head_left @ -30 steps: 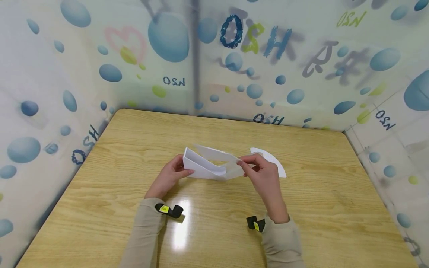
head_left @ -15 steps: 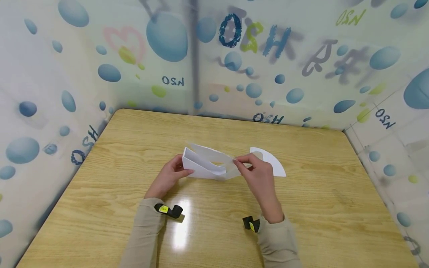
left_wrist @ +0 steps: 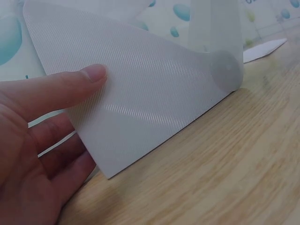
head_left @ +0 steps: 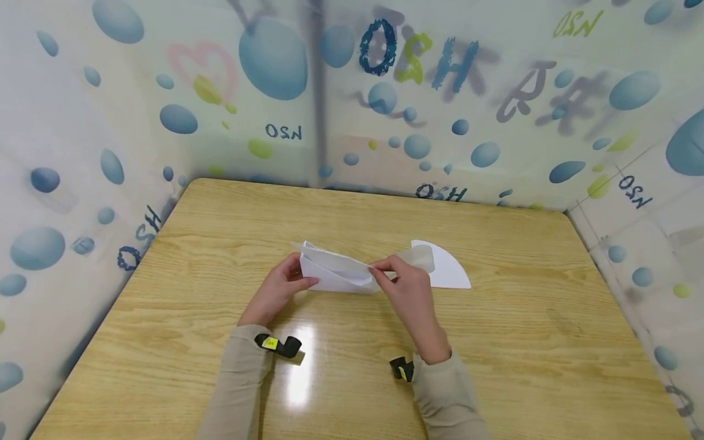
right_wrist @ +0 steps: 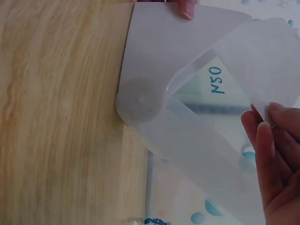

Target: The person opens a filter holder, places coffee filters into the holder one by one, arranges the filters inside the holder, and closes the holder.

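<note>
Gripping the white holder (head_left: pixel 332 280) by its left end with my left hand (head_left: pixel 275 292), I pinch the translucent panel (right_wrist: pixel 262 61) at its right end with my right hand (head_left: pixel 408 294); the holder lies between both, long axis left to right.

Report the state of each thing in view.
White folded piece: standing on edge.
Translucent flap: raised, pinched.
Translucent strip: outstretched, far end unheld.
White fan-shaped piece: lying on the table, partly hidden.
Left grip: holding the folded piece.
Right grip: pinching the flap.
</note>
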A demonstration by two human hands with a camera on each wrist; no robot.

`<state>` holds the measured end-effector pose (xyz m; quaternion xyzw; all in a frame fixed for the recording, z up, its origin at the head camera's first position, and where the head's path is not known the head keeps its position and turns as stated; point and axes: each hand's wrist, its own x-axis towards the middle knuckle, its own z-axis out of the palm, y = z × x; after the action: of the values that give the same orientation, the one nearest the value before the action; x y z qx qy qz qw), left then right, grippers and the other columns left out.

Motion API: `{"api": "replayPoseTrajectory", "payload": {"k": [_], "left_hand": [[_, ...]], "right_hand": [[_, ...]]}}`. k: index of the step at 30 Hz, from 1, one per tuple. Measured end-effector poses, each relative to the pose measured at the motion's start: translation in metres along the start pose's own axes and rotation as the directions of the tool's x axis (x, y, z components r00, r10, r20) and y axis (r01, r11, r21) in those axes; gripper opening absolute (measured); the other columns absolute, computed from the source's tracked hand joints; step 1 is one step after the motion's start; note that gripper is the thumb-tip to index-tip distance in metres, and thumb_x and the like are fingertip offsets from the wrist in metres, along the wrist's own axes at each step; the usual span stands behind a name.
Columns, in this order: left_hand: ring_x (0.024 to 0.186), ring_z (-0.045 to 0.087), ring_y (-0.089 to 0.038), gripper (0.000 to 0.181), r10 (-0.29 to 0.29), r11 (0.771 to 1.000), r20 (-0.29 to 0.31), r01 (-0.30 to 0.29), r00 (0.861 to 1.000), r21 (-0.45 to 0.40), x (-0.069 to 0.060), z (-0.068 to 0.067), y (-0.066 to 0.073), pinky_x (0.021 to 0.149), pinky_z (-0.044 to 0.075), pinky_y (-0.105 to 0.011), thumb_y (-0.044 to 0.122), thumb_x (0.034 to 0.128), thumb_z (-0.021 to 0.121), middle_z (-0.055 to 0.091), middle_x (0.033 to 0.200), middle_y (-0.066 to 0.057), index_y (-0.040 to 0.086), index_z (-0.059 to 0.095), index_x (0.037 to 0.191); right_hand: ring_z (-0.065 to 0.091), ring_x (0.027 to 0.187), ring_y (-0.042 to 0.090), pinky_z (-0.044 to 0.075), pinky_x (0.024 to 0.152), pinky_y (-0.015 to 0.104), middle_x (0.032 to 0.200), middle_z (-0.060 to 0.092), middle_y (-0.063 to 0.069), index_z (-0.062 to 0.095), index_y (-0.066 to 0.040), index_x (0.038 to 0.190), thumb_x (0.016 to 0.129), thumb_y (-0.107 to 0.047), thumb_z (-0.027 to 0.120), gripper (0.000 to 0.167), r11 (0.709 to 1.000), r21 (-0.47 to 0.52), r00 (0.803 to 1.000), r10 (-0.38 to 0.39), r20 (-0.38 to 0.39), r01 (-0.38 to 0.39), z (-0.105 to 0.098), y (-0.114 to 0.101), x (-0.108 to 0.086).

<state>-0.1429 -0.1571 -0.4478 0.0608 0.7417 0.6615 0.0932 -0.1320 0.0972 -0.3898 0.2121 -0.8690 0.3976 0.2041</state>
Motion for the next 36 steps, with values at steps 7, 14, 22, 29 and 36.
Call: {"api": "replayPoseTrajectory", "payload": {"k": [7,14,22,29,36], "left_hand": [[0.103,0.052,-0.023,0.045,0.002,1.0,0.006,-0.002,1.0,0.007,-0.005,0.002,0.013,0.085,0.042,-0.032,0.012,0.0796,0.068,0.054,0.113,-0.01,0.01,0.048,0.12],[0.102,0.052,-0.023,0.044,-0.006,1.0,0.005,0.006,1.0,0.008,-0.006,0.002,0.013,0.085,0.042,-0.032,0.012,0.0797,0.068,0.055,0.113,-0.01,0.01,0.049,0.119],[0.103,0.052,-0.022,0.045,-0.014,1.0,-0.004,0.014,1.0,0.019,-0.006,0.003,0.013,0.086,0.041,-0.033,0.013,0.0793,0.068,0.055,0.113,-0.009,0.01,0.049,0.12],[0.103,0.052,-0.023,0.044,-0.005,1.0,-0.001,0.005,1.0,0.017,-0.002,0.002,0.008,0.086,0.041,-0.035,0.013,0.0792,0.068,0.055,0.113,-0.01,0.008,0.049,0.118],[0.102,0.053,-0.02,0.048,0.008,1.0,-0.001,-0.008,1.0,0.022,0.004,-0.001,-0.011,0.085,0.042,-0.033,0.025,0.0762,0.071,0.055,0.113,-0.006,0.015,0.05,0.118]], "right_hand": [[0.061,0.072,0.004,0.047,0.056,0.017,0.081,0.067,-0.006,0.066,-0.016,0.086,0.081,-0.02,0.066,0.006,1.0,-0.026,1.0,0.001,0.016,-0.001,0.005,0.003,-0.001],[0.06,0.067,0.004,0.047,0.055,0.017,0.082,0.067,-0.005,0.065,-0.017,0.087,0.08,-0.019,0.067,0.007,0.993,-0.108,0.998,-0.042,0.036,0.045,0.008,0.005,-0.001],[0.061,0.065,0.011,0.047,0.055,0.022,0.082,0.067,-0.004,0.066,-0.015,0.087,0.08,-0.016,0.068,0.008,0.972,-0.195,0.991,-0.119,0.053,0.127,0.013,0.007,-0.003],[0.062,0.069,0.012,0.048,0.055,0.026,0.083,0.067,-0.004,0.067,-0.016,0.088,0.079,-0.014,0.068,0.009,0.954,-0.249,0.986,-0.156,0.062,0.167,0.017,0.006,-0.005],[0.061,0.07,0.01,0.047,0.057,0.027,0.08,0.067,-0.004,0.068,-0.017,0.088,0.078,-0.013,0.069,0.01,0.931,-0.323,0.985,-0.159,0.063,0.171,0.023,0.005,-0.005]]}}
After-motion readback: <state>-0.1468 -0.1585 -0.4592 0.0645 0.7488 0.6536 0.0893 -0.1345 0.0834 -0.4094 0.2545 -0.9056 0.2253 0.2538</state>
